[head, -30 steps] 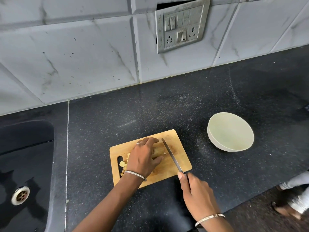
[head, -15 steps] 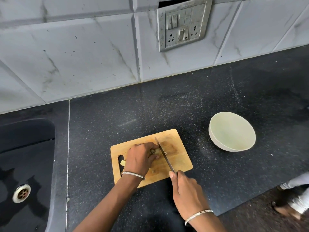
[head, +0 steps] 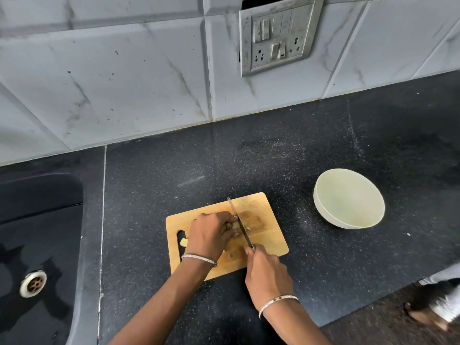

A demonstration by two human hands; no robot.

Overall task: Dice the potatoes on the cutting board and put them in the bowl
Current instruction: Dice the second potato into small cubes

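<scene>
A dark speckled stone surface (head: 249, 158) runs under a pale tiled wall (head: 124, 70) with a steel switch plate (head: 276, 38). A black sink (head: 37, 245) is sunk into it well out beyond the left hand.

The left hand (head: 211, 232) sits on the wooden cutting board (head: 268, 235), fingers curled down over the potatoes (head: 234, 225), pinning the pale pieces close against the blade. The right hand (head: 267, 272) grips the handle of a knife (head: 239, 222), forefinger laid along the top. The blade angles away from the body, its edge down among the pieces right beside the left hand's fingertips. One loose piece (head: 183, 242) lies at the board's handle slot, on the far side of the left hand from the knife. The bowl (head: 348, 195) stands empty, well apart from the board, out past the right hand.

Cut potato is probably firm but wet and slippery, light in small bits, and apt to roll or cling to the blade. It is best held from above with the fingertips tucked back, since steel this near the fingers looks like the main risk.

The board is small, and pieces close to its near edge could slip off. Bare surface between board and bowl leaves a free path for carrying handfuls across. The surface's front edge lies close behind the right wrist, so there is little room to draw back.
</scene>
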